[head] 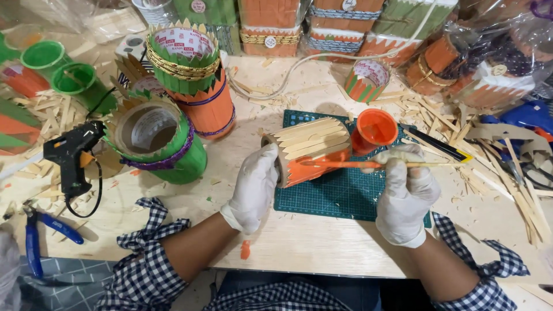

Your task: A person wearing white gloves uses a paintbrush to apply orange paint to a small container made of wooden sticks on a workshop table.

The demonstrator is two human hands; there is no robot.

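Note:
My left hand [255,187], in a white glove, grips one end of a stick-clad cylinder [311,150] lying on its side over a green cutting mat [340,193]. The cylinder's upper sticks are bare wood and its lower part is painted orange. In my gloved right hand [405,193] is a thin paintbrush [368,165], its orange-coated shaft lying across the cylinder's painted side. A small cup of orange paint [375,129] stands on the mat just behind the cylinder.
Finished green and orange stick containers [190,75] stand at the left and along the back. A black glue gun [72,158] and blue pliers [40,233] lie at the left. Loose wooden sticks [507,173], a utility knife [438,144] and wrapped containers crowd the right.

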